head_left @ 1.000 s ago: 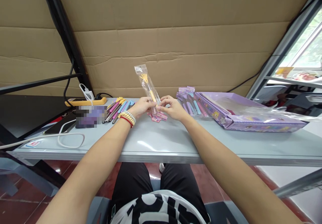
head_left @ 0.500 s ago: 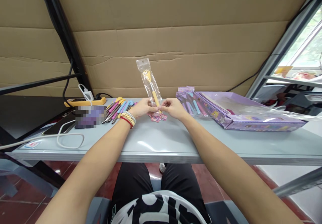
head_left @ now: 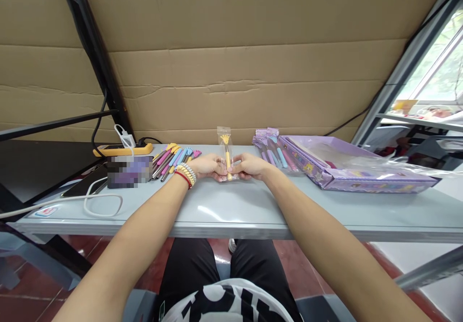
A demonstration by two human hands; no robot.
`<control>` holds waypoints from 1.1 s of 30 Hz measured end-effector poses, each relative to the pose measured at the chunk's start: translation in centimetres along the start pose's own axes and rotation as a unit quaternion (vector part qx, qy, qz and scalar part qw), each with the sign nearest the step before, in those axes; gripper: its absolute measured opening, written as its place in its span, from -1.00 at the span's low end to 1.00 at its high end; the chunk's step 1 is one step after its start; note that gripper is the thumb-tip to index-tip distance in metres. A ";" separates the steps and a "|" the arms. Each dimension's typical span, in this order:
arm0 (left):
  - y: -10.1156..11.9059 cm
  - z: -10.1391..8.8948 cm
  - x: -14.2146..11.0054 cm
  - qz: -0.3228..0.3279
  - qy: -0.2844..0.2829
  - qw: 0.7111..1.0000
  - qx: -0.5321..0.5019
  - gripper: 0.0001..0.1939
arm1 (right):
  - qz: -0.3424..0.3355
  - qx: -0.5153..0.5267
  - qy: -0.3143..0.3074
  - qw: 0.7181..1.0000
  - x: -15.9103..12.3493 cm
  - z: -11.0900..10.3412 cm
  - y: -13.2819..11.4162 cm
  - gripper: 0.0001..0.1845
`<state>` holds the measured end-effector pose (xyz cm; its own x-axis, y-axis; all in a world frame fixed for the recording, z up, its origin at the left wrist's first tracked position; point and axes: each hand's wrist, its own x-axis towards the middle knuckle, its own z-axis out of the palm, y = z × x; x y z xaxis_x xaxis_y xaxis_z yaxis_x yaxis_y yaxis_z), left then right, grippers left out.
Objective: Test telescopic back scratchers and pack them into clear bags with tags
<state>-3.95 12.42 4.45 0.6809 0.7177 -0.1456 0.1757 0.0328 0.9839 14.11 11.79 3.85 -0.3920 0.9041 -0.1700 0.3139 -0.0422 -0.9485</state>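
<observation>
A yellow back scratcher (head_left: 227, 154) with a hand-shaped head lies inside a clear plastic bag (head_left: 224, 132), its head pointing away from me. My left hand (head_left: 209, 166) pinches the lower part of the bagged scratcher from the left. From the right, my right hand (head_left: 250, 166) grips the same end, fingertips close to those of the left. Just left of my left hand lie several loose back scratchers (head_left: 173, 159) in yellow, blue, pink and purple. Beyond my right hand are several bagged back scratchers (head_left: 275, 152), purple, blue and pink, with purple printed tops.
An open purple box (head_left: 376, 183) with plastic film stands at the right of the grey table (head_left: 231, 211). On the left are a phone-like dark object (head_left: 130, 171), a white cable (head_left: 103, 196) and a yellow power strip (head_left: 144, 148). A cardboard panel (head_left: 231, 61) rises behind.
The bagged yellow back scratcher has come down from a raised, left-leaning tilt to nearly straight and low at the table. Both hands still hold its lower end. The view has tipped up slightly.
</observation>
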 end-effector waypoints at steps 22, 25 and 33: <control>0.1 -0.9 0.1 0.196 0.080 0.977 0.033 -0.30 | -0.206 0.071 0.051 0.975 -0.4 0.3 -0.7 -0.58; 0.4 -1.3 0.0 0.203 0.082 0.975 0.027 -0.29 | -0.206 0.101 0.035 0.973 -0.4 -0.1 -0.6 -0.59; -0.2 -2.4 0.4 0.143 0.345 0.891 0.259 -0.45 | -0.100 -0.326 0.191 0.920 1.0 -1.0 1.0 -0.86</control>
<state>-5.38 14.36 4.46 0.1833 0.9073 0.3785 0.4911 -0.4180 0.7643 14.89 13.06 2.96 -0.2043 0.9550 0.2152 0.7696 0.2925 -0.5676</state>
